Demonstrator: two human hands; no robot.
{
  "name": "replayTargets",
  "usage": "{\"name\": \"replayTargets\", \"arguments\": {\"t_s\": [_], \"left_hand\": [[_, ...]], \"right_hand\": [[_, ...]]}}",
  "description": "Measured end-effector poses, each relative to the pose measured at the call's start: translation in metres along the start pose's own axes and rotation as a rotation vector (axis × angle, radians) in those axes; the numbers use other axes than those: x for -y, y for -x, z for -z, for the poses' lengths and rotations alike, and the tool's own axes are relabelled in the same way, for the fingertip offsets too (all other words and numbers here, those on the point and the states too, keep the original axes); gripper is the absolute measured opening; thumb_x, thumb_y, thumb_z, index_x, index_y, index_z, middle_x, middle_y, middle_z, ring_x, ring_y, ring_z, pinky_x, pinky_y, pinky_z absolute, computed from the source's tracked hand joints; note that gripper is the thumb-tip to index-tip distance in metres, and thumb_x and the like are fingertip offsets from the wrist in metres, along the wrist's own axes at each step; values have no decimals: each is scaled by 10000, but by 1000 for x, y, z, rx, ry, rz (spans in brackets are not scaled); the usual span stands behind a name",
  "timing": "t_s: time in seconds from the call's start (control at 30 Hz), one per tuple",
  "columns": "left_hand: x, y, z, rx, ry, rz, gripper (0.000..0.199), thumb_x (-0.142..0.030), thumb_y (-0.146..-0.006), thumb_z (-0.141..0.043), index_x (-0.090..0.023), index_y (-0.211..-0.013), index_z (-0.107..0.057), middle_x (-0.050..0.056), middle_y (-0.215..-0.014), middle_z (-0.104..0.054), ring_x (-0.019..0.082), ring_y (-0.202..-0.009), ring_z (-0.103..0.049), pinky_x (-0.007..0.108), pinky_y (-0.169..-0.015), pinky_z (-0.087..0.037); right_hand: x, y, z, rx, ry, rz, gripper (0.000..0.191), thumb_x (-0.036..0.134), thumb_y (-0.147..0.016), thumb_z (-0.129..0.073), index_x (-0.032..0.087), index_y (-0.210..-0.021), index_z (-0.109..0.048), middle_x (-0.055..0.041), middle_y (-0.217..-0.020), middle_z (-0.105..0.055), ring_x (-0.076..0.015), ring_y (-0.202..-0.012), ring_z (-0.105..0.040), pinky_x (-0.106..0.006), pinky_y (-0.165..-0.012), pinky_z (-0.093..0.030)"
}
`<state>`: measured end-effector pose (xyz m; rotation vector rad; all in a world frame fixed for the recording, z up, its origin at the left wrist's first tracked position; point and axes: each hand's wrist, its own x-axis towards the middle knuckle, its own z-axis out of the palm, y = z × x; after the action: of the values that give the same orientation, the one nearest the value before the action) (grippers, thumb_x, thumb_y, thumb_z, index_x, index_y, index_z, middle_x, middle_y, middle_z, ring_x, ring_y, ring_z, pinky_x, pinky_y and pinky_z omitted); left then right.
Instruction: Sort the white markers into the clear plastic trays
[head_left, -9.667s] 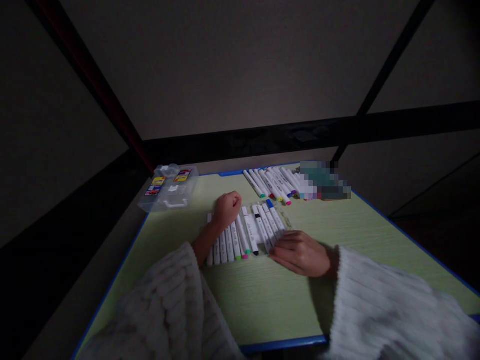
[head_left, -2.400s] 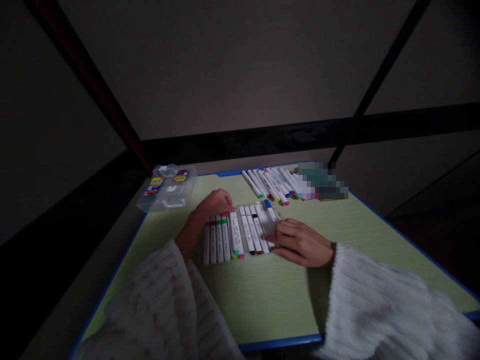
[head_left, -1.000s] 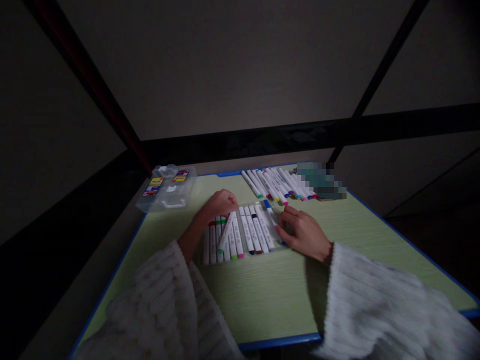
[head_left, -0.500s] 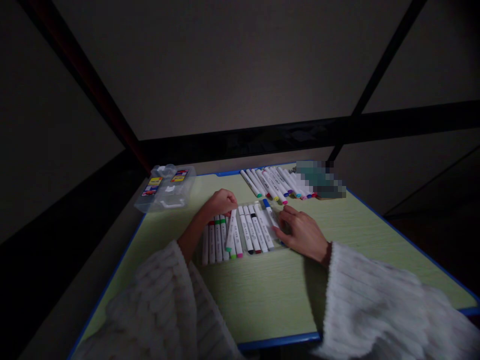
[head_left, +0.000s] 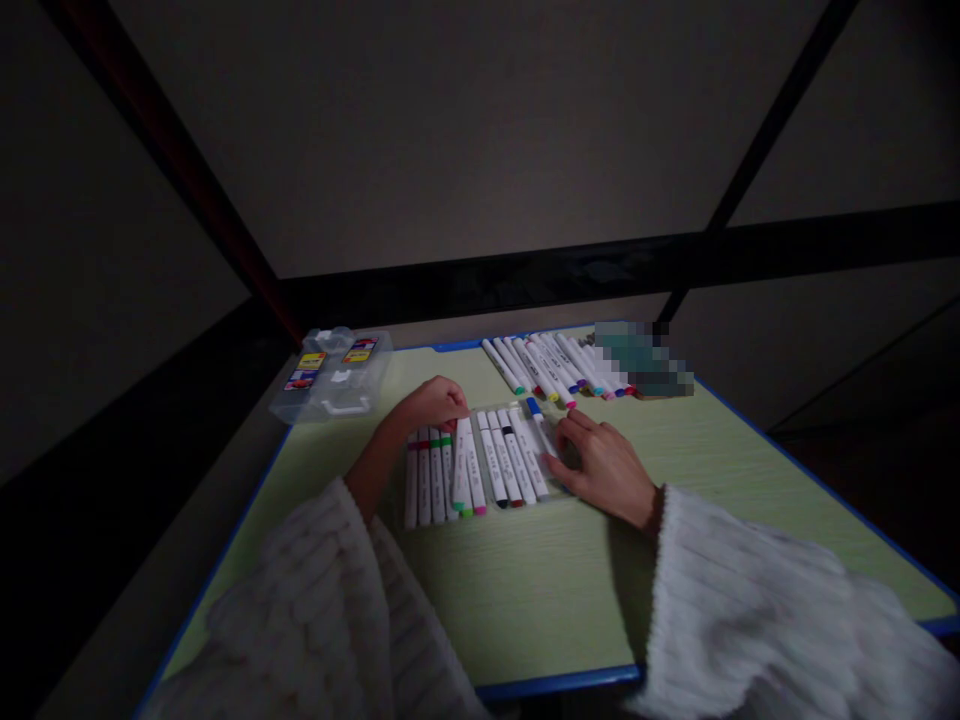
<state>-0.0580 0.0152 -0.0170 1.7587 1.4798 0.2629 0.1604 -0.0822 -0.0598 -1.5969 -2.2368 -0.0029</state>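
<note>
Several white markers lie side by side in a clear tray (head_left: 559, 497) on the table. My left hand (head_left: 439, 402) is closed at the tray's back edge, its fingertips pinching the upper end of a green-tipped white marker (head_left: 461, 465). That marker lies slightly slanted over its neighbours. At the tray's right end, my right hand (head_left: 600, 462) rests with curved, parted fingers beside a blue-capped marker (head_left: 541, 425). Its fingertips are close to that marker, and nothing shows between them.
A clear plastic case (head_left: 352, 385) with yellow labels sits at the table's back left. Loose white markers (head_left: 551, 365) with coloured ends are heaped at the back, beside a blurred green item (head_left: 641, 360). The table (head_left: 525, 600) has a blue edge.
My left hand has shifted slightly left, and the green-tipped marker under its fingertips now stands straighter in line with the others. My right hand has hardly moved.
</note>
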Motion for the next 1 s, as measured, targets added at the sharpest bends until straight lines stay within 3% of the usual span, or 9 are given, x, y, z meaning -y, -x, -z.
{"name": "replayTargets", "arguments": {"t_s": [0.57,1.0], "left_hand": [[-4,5,0,36,160,15,103,-52,-652,-547,-107,-566,-532,-44,-455,-529,58,-404,-503,156,-431,-418],[-9,3,-8,-82,477,-44,92,-67,-660,-592,-111,-594,-547,-40,-512,-531,65,-484,-533,188,-500,-477]], "right_hand": [[-1,0,0,14,-21,1,80,243,-730,-501,167,-710,-482,-21,-732,-529,-133,-611,-470,-261,-598,-297],[1,-1,1,35,-30,-6,92,253,-745,-483,170,-705,-473,-23,-727,-541,-142,-624,-480,-262,-610,-302]]}}
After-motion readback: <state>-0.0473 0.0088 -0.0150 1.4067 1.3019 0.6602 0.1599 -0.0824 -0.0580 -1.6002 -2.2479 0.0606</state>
